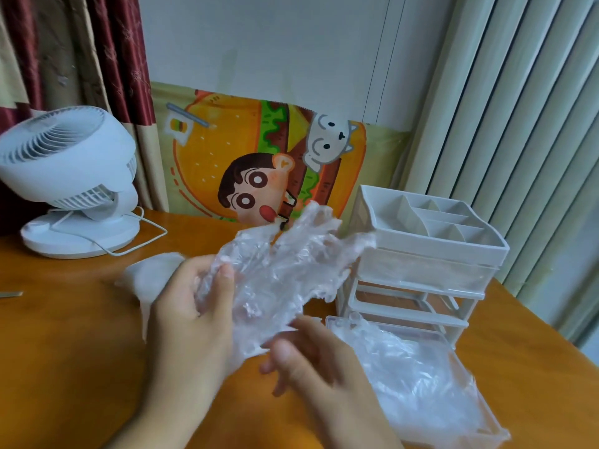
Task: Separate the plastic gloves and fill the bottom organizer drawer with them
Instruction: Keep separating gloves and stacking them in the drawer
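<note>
Fingers: those of the left hand (191, 306) curl round a crumpled bunch of clear plastic gloves (278, 273), thumb (223, 286) pressed on top.
Right hand: the right hand (311, 358) sits at the bunch's lower edge, fingers loosely bent; it seems to pinch the plastic, though motion blur hides the contact.
Gloves: held above the wooden bench (71, 351), in front of the organizer.
Drawer: the bottom drawer (431, 393) is pulled out and holds loose gloves already.
Organizer: a white organizer (421, 251) with a divided top tray stands at right.
Fan: a white fan (71, 176) stands far left.
Backdrop: a cartoon burger cloth (246, 157) hangs behind.
</note>
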Demonstrator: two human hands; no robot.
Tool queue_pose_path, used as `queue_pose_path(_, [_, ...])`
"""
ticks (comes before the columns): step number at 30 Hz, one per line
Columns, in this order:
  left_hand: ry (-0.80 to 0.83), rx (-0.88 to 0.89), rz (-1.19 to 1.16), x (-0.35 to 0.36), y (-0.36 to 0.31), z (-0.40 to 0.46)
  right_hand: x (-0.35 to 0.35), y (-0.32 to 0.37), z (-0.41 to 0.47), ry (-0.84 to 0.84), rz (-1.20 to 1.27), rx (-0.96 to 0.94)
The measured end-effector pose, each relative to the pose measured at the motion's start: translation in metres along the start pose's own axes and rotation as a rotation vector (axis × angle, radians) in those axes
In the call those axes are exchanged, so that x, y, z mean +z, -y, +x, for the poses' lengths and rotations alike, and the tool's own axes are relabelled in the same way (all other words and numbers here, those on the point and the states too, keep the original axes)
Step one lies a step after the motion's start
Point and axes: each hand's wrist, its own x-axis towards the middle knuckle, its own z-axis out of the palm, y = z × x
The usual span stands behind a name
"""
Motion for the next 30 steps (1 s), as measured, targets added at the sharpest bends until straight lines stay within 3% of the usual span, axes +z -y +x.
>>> queue_pose_path(2, [0.086,-0.011,-0.016,0.007,-0.005,-0.013,-0.004,0.008,0.002,-0.050,0.251,0.086])
queue_pose_path(5, [0.257,-0.014,0.018,0.012,-0.012,-0.028,-0.013,0.004,0.008,-0.261,0.245,0.123])
queue_pose_path(9, [0.285,-0.118,0.016,0.006,-0.017,-0.023,-0.033,0.001,0.012,-0.422,0.312,0.052])
queue_pose_path(11, [0.344,-0.224,-0.076,0.002,-0.018,-0.017,-0.042,0.005,0.011,-0.427,0.361,0.018])
queue_pose_path(14, [0.587,-0.488,-0.285,0.000,-0.024,-0.012,-0.052,0.008,0.008,-0.383,0.335,-0.013])
queue_pose_path(16, [0.689,-0.597,-0.233,-0.001,-0.017,-0.012,-0.053,0.007,0.007,-0.328,0.270,-0.030])
queue_pose_path(19, [0.767,-0.561,-0.076,0.002,-0.015,-0.017,-0.053,0.004,0.007,-0.243,0.238,-0.020])
queue_pose_path(26, [0.709,-0.598,-0.149,0.005,-0.015,-0.020,-0.064,0.002,0.013,-0.381,0.369,-0.022])
queue_pose_path(30, [0.617,-0.551,-0.129,0.006,-0.022,-0.023,-0.062,0.004,0.008,-0.287,0.312,0.045])
